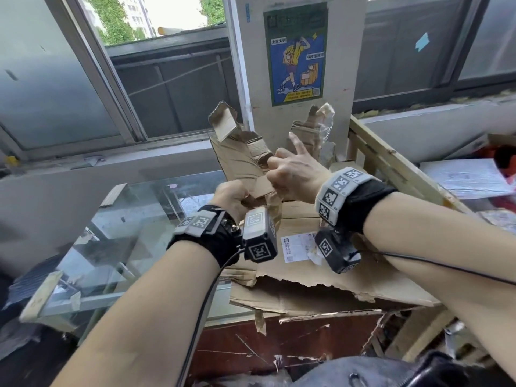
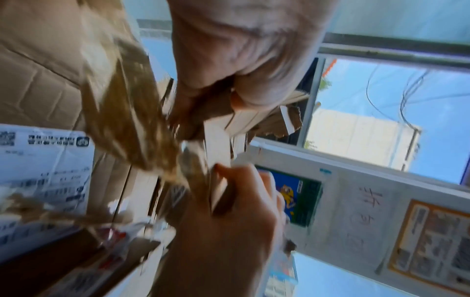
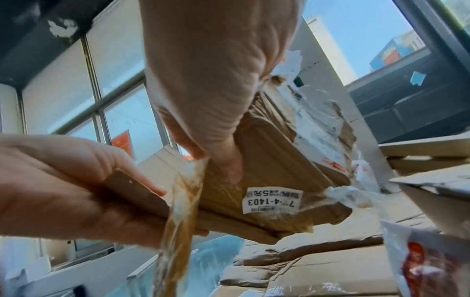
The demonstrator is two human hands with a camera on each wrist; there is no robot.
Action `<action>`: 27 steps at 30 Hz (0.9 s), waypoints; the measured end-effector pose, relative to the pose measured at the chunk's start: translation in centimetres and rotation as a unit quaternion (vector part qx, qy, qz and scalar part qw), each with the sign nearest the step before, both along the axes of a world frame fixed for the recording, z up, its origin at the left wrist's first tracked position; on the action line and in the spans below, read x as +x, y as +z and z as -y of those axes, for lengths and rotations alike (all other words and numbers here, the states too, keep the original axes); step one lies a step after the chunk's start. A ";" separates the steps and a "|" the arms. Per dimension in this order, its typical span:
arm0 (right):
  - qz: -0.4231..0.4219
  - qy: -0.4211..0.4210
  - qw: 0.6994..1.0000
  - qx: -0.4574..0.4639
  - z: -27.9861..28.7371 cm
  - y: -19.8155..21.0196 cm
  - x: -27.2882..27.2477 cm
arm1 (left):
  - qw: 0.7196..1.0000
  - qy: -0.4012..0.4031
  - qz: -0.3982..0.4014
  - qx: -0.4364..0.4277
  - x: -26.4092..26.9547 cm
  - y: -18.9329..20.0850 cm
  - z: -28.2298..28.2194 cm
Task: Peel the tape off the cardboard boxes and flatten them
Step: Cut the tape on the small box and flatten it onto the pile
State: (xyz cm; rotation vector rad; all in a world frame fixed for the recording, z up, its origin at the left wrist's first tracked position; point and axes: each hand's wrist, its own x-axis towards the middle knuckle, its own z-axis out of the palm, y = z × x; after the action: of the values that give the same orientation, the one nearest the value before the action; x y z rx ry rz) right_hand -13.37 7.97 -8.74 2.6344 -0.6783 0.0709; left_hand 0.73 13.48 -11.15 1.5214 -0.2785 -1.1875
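I hold a small torn cardboard box (image 1: 240, 157) up in front of the pillar with both hands. My left hand (image 1: 230, 195) grips its lower left edge. My right hand (image 1: 290, 174) grips it from the right, index finger pointing up. In the right wrist view the right hand (image 3: 211, 80) has its thumb pressed on the box's (image 3: 274, 164) labelled face, and the left hand (image 3: 63, 180) clamps a flap. A brownish strip of tape (image 3: 180, 211) hangs loose from beside the right thumb; I cannot tell if the thumb pinches it. The tape (image 1: 275, 209) dangles between my wrists.
Flattened cardboard with a white shipping label (image 1: 321, 263) lies below my hands on a worn dark counter. A glass cabinet (image 1: 125, 233) stands to the left and a wooden frame (image 1: 391, 163) to the right. A pillar with a poster (image 1: 296, 51) and windows stand behind.
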 end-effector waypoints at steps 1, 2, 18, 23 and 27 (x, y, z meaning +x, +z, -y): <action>0.018 0.007 1.000 -0.010 0.0 -0.1 -0.2 | 1.000 -0.005 0.004 0.009 0.2 0.0 -0.2; 0.044 0.018 0.999 -0.020 0.0 -0.2 -0.2 | 1.000 -0.009 0.006 0.021 0.5 0.1 -0.3; 0.057 -0.053 0.995 0.059 -0.3 -3.0 -1.6 | 0.993 0.063 -0.052 -0.082 2.6 -1.9 -0.8; 0.208 -0.046 0.976 0.033 0.2 -5.0 -2.0 | 0.990 0.068 -0.106 -0.061 2.3 -2.4 -0.3; 0.264 -0.048 0.955 0.123 0.4 -5.7 -1.9 | 0.981 0.062 -0.168 -0.078 1.6 -2.1 -0.3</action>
State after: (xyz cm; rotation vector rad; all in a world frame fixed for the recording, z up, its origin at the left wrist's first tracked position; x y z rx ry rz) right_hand -15.28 7.62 -14.42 2.8288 -1.0442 0.7281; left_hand 2.37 13.76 -13.29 1.1625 -0.0470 -1.2693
